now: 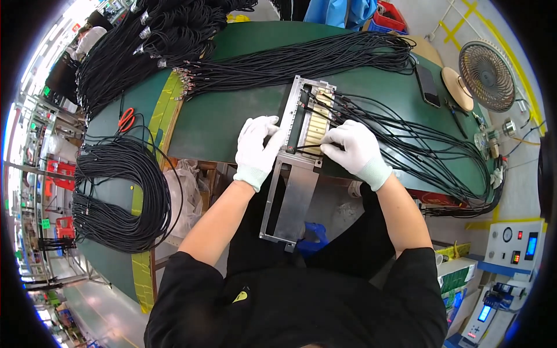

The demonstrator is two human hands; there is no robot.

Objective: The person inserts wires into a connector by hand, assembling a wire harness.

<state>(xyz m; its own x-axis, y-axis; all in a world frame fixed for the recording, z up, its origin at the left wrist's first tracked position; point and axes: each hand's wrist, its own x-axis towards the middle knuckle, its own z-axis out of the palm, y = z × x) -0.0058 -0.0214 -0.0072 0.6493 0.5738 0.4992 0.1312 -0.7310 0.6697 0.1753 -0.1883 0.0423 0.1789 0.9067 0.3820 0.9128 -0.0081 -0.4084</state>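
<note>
A long metal fixture (299, 197) lies across the table's front edge, its near end reaching out over my lap. On its far part a row of cream-coloured blocks (317, 124) runs beside a slot, with several black cable ends laid across it. My right hand (355, 148), in a white glove, pinches a thin black cable (308, 148) at the near end of the blocks. My left hand (255, 146), also gloved, is at the fixture's left edge with curled fingers. Whatever lies between its fingertips, if anything, is too hidden to name.
Black cables (429, 139) trail right from the fixture. A long cable bundle (301, 62) lies behind it, and a coiled bundle (154, 191) sits left with orange-handled scissors (126, 119). A phone (427, 86) and a fan (487, 75) stand at the far right.
</note>
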